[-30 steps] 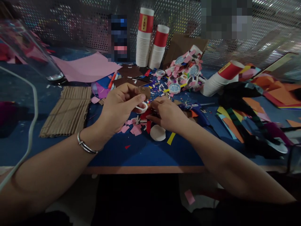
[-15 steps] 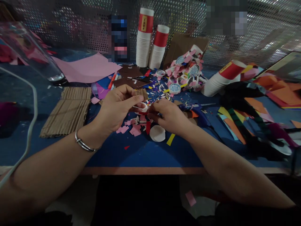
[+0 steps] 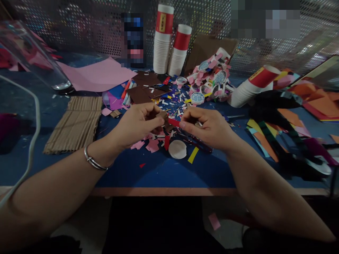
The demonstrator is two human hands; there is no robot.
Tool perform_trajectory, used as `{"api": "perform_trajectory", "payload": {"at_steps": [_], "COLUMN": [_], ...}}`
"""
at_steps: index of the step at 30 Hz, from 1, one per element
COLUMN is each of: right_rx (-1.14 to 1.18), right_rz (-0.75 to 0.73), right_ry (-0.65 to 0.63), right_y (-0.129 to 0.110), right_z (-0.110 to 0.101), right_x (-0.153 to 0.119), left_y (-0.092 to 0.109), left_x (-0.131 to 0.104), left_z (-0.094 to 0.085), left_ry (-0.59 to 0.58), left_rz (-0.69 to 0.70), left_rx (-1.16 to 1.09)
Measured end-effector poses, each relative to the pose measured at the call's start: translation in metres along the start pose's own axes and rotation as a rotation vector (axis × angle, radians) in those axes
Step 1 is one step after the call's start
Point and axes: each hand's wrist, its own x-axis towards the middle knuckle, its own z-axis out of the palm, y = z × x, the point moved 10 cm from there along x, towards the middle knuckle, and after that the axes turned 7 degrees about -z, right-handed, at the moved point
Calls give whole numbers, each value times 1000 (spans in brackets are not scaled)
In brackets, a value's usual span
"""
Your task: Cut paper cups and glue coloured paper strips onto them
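Observation:
My left hand (image 3: 144,123) pinches a small brown cardboard piece (image 3: 164,119) between thumb and fingers. Close by on its right, my right hand (image 3: 205,126) grips a short red paper strip (image 3: 173,122), whose left end meets or nearly meets the cardboard. Just under the hands lie a white paper disc (image 3: 177,149), a yellow paper strip (image 3: 193,155), another red strip (image 3: 166,142) and several pink paper scraps (image 3: 152,145). A dark, slim tool (image 3: 200,143) shows partly below my right hand; its kind is unclear.
Stacked paper cups (image 3: 162,49) stand at the back, beside a heap of decorated paper pieces (image 3: 212,79). Corrugated cardboard (image 3: 75,123) lies left, near a clear tumbler (image 3: 59,83) and a white cable (image 3: 35,123). Black-handled scissors-like items (image 3: 280,141) and coloured paper (image 3: 317,102) cover the right.
My right hand has lifted slightly and moved right, and the red strip now shows in its fingers. The white ring between the hands is no longer visible. My left hand keeps the cardboard piece.

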Motion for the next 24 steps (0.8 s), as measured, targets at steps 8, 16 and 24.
{"api": "perform_trajectory", "payload": {"at_steps": [8, 16, 24], "right_rx": [43, 62, 58], "right_rz": [37, 16, 30], "right_ry": [-102, -124, -150], "right_y": [3, 1, 4], "right_z": [11, 15, 18], "right_x": [1, 1, 0], "left_y": [-2, 0, 7], "left_x": [-7, -10, -11], "left_z": [17, 22, 23], "left_ry": [-149, -206, -234], "left_rz": [-23, -13, 105], "left_rx": [98, 113, 237]}}
